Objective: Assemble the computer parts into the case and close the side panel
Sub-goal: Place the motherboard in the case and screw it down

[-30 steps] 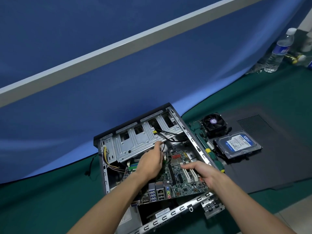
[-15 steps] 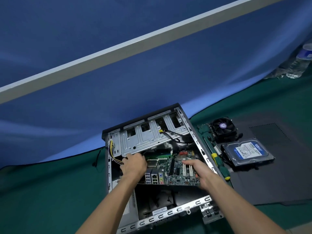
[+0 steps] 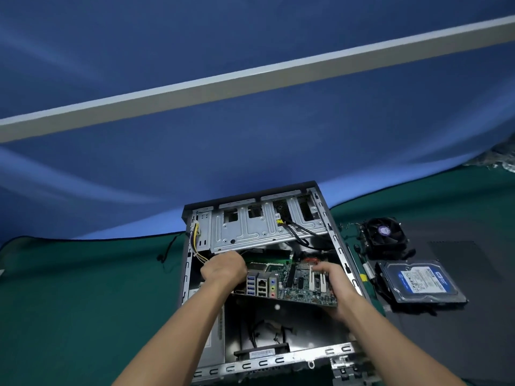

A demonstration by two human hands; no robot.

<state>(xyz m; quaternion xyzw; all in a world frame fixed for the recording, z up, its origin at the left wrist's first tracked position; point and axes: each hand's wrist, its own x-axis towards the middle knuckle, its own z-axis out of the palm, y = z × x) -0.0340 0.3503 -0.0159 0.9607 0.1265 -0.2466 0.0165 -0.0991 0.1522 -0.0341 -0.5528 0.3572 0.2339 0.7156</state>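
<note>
Both hands (left hand (image 3: 224, 270), right hand (image 3: 335, 282)) grip opposite ends of the motherboard (image 3: 289, 282) above the open case (image 3: 338, 247).

My left hand (image 3: 224, 270) covers the motherboard's (image 3: 292, 282) left corner; its far edge hides under the drive cage (image 3: 250, 229). The case (image 3: 338, 246) runs off the bottom edge.

This looks like a workbench made for recording, not a home or a shop. A green cloth (image 3: 83, 288) covers the table, and a blue backdrop (image 3: 250, 149) hangs behind it, crossed by a pale bar (image 3: 250, 82). An open case (image 3: 338, 246) lies on the cloth. To the right, a fan (image 3: 386, 238) and a hard drive (image 3: 420, 281) rest on a dark mat (image 3: 473, 330).
</note>
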